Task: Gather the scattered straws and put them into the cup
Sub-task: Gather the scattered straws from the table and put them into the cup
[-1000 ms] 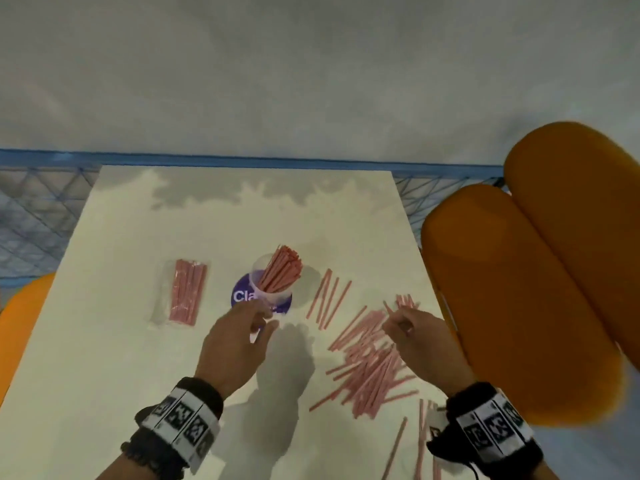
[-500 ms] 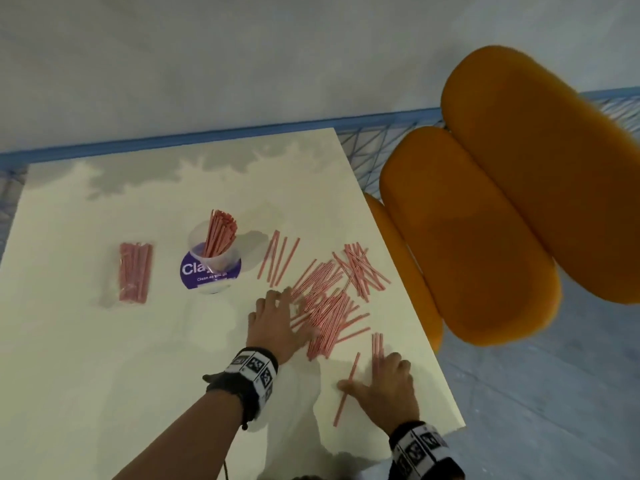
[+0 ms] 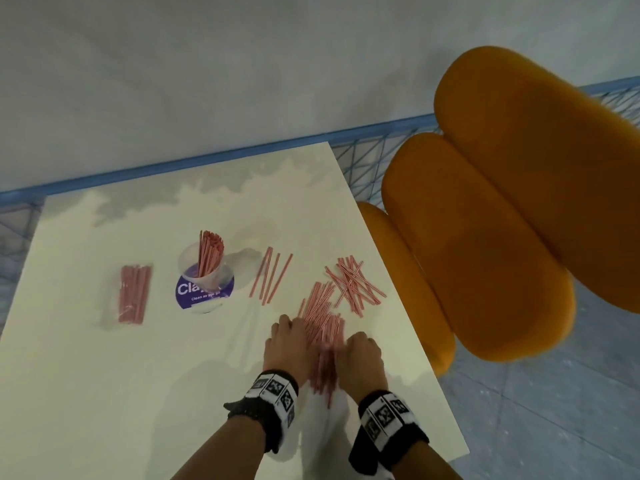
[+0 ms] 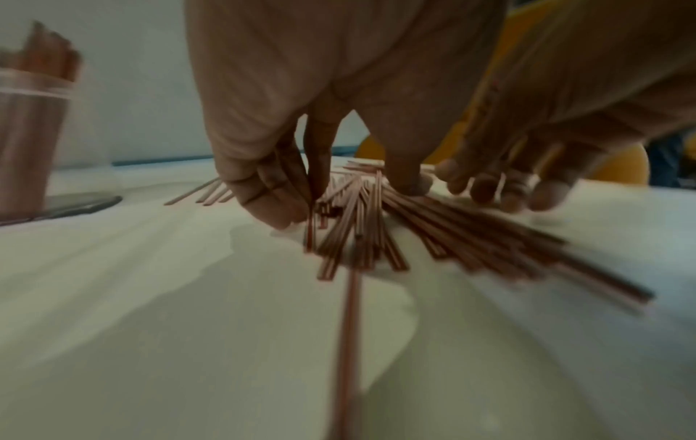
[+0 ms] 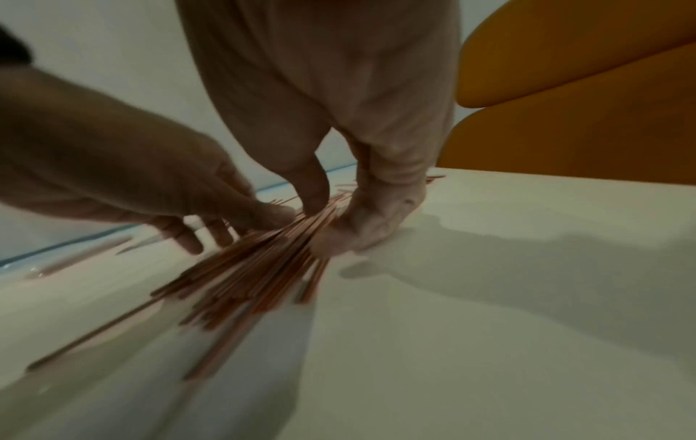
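Note:
Red-and-white striped straws lie scattered on the white table (image 3: 104, 393). A clear cup (image 3: 194, 271) holding several straws stands upright at the middle left. The main straw pile (image 3: 323, 320) lies between my hands. My left hand (image 3: 287, 341) has fingers and thumb set down round the pile's left side (image 4: 346, 202). My right hand (image 3: 360, 353) curls round its right side, thumb over the straws (image 5: 335, 214). Three loose straws (image 3: 272, 284) lie right of the cup. A crossed heap (image 3: 353, 284) lies beyond the pile, near the table's right edge.
A sealed packet of straws (image 3: 133, 294) lies left of the cup. The cup stands on a purple round label (image 3: 188, 291). Orange padded seats (image 3: 485, 244) stand close to the table's right edge. A blue rail (image 3: 207, 159) runs behind the table.
My right hand has swept from the near edge up against the pile, bringing the near straws along. My left hand went from lying flat on the pile to cupping its side. The view shifted.

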Available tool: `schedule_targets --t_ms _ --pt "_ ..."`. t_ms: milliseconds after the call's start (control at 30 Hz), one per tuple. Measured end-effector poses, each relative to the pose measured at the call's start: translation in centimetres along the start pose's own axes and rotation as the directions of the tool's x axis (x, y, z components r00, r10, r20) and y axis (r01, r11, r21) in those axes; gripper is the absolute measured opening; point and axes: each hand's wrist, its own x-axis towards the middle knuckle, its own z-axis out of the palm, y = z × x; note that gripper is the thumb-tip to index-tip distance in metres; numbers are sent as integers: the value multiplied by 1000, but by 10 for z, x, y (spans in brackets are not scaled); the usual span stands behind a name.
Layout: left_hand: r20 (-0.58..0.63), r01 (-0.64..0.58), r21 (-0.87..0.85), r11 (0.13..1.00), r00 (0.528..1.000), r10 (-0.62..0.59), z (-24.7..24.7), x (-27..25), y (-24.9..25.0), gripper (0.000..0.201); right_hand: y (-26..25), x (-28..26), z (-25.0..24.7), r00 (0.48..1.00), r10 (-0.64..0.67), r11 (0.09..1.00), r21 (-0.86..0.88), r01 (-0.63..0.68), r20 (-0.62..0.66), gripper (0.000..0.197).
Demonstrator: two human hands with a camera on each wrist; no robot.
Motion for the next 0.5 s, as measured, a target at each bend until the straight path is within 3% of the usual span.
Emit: schedule_targets --t_ms 133,267,400,500 --pt "5 171 -219 961 985 -174 -12 8 -6 51 8 -3 4 997 80 996 41 -80 16 25" --pt "101 231 -213 949 972 -213 -13 7 11 24 -18 2 22 997 82 996 19 -82 9 23" --pt "151 280 -263 923 957 -247 -12 7 8 23 -31 13 22 995 94 994 45 -96 39 27" --pt "150 316 -289 904 947 -283 -14 14 -2 33 -26 13 21 993 120 991 58 -121 8 25"
